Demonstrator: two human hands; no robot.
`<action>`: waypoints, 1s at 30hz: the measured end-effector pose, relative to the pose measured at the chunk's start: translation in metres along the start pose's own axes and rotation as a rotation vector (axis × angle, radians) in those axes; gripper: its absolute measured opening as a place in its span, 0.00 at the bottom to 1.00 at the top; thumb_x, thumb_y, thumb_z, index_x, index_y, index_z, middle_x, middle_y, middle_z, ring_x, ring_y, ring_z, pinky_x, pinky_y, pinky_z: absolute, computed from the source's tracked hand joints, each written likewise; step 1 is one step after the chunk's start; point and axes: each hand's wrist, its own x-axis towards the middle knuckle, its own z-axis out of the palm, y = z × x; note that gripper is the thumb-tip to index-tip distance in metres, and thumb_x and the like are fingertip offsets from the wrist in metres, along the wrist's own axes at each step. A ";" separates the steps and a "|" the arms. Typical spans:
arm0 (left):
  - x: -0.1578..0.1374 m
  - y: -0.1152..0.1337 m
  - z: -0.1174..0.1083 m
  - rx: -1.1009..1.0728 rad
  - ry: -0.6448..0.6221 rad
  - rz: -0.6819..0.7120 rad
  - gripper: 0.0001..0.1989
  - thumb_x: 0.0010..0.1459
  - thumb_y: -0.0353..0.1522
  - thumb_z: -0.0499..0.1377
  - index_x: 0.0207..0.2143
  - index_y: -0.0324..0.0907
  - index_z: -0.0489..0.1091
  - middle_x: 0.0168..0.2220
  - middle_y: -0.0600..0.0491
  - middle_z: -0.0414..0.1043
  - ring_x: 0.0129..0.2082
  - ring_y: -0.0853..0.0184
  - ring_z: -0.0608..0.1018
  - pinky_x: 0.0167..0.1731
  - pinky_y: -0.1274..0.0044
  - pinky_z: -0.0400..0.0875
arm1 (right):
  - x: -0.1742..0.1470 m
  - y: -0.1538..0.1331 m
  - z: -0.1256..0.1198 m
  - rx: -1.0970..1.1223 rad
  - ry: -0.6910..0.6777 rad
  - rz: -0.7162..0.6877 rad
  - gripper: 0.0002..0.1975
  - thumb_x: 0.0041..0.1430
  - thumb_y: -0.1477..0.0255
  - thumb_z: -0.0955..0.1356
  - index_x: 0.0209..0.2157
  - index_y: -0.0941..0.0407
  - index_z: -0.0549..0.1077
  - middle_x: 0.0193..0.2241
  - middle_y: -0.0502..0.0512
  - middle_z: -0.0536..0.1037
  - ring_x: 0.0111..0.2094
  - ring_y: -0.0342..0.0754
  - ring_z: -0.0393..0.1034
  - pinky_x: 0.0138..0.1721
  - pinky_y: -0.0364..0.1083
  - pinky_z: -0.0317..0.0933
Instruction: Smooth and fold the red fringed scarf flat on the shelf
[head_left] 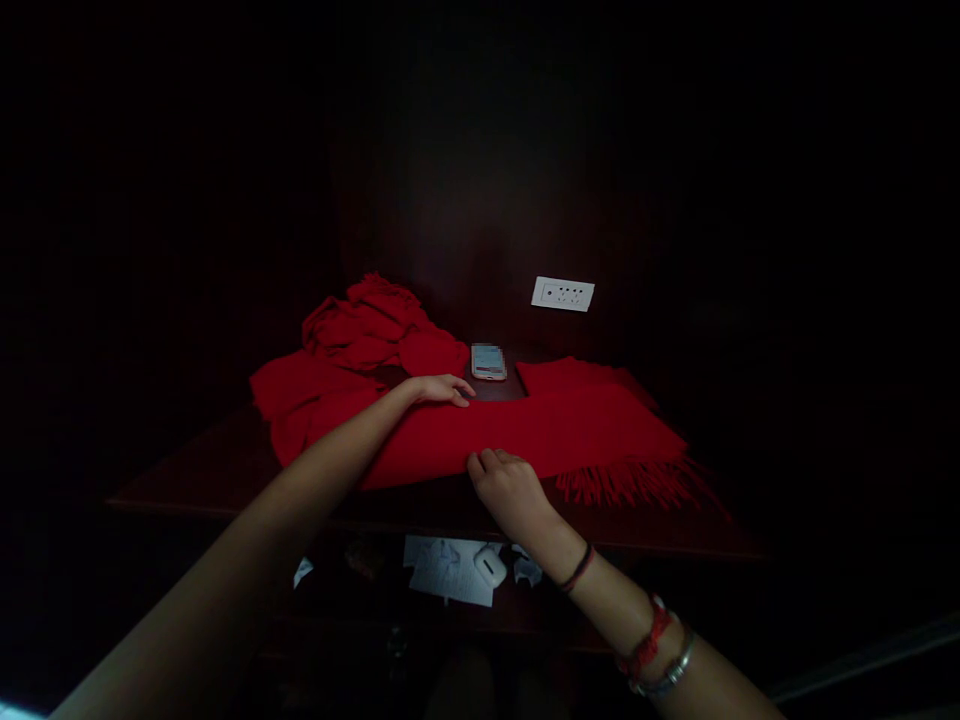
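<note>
A red fringed scarf (585, 425) lies lengthwise across the dark table, its fringe hanging toward the near edge on the right. My left hand (442, 388) rests at the scarf's far edge with its fingers stretched out, holding nothing. At the near edge, the curled fingers of my right hand (514, 492) are closed on the cloth; their tips are partly hidden. Beyond my left arm, a crumpled heap of red cloth (367, 325) lies on the far left. Another folded red piece (574, 375) sits behind the scarf on the right.
A phone (489, 361) with a lit screen lies near the back wall. White sockets (562, 294) are set in that wall. Below the tabletop (187, 480), a shelf holds papers (450, 575) and a small white case (490, 567). The surroundings are very dark.
</note>
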 end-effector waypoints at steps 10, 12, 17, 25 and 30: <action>-0.046 0.034 0.055 0.463 0.193 0.375 0.23 0.55 0.41 0.47 0.51 0.42 0.55 0.55 0.47 0.49 0.54 0.63 0.54 0.50 0.73 0.49 | -0.048 0.061 0.015 0.333 0.150 0.048 0.10 0.56 0.76 0.59 0.38 0.57 0.68 0.34 0.53 0.71 0.37 0.44 0.61 0.40 0.44 0.55; -0.064 0.043 0.067 0.506 0.077 0.452 0.25 0.55 0.43 0.45 0.53 0.44 0.51 0.56 0.49 0.47 0.55 0.64 0.52 0.50 0.74 0.49 | -0.051 0.080 0.018 0.353 0.129 0.004 0.11 0.56 0.75 0.59 0.41 0.58 0.67 0.35 0.54 0.70 0.38 0.44 0.61 0.42 0.44 0.55; -0.085 0.065 0.070 0.675 0.070 0.526 0.22 0.53 0.40 0.49 0.49 0.43 0.57 0.49 0.49 0.58 0.46 0.66 0.64 0.44 0.77 0.58 | -0.046 0.092 0.025 0.251 0.107 -0.089 0.12 0.55 0.74 0.60 0.40 0.58 0.67 0.33 0.56 0.71 0.36 0.46 0.62 0.40 0.46 0.55; -0.079 0.086 0.067 0.956 0.038 0.537 0.23 0.43 0.27 0.52 0.46 0.38 0.60 0.45 0.44 0.63 0.40 0.61 0.69 0.35 0.75 0.63 | -0.043 0.096 0.026 0.177 0.136 -0.152 0.12 0.55 0.73 0.60 0.41 0.58 0.67 0.31 0.56 0.72 0.35 0.45 0.63 0.39 0.46 0.55; -0.078 0.087 0.073 0.913 0.072 0.458 0.21 0.45 0.35 0.53 0.44 0.38 0.60 0.45 0.44 0.63 0.41 0.60 0.68 0.37 0.73 0.63 | -0.045 0.101 0.034 0.208 0.189 -0.098 0.12 0.55 0.72 0.60 0.41 0.57 0.67 0.32 0.55 0.71 0.35 0.45 0.63 0.39 0.45 0.55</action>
